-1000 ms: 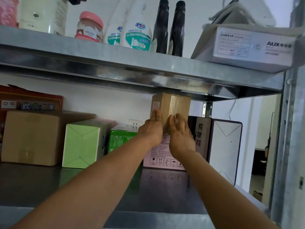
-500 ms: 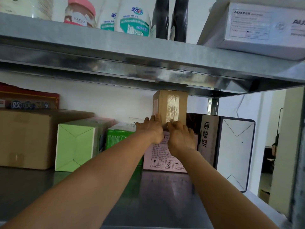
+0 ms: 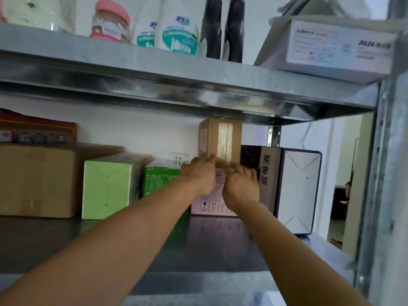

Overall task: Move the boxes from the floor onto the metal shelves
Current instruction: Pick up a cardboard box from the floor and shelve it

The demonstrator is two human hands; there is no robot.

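A small brown taped cardboard box stands on top of a pale pink box at the back of the middle metal shelf, its top just under the shelf above. My left hand touches its lower front with straight fingers. My right hand is beside it, fingers reaching to the box's bottom edge. Both arms stretch deep into the shelf.
Along the shelf from the left stand a big brown carton, a light green box, a dark green box and, on the right, a black and white box. Bottles and a white AUX box fill the upper shelf. A shelf post rises at right.
My hands have slid down the small brown box's front to its bottom edge. The box has settled further back on the pink box. My view has shifted slightly.
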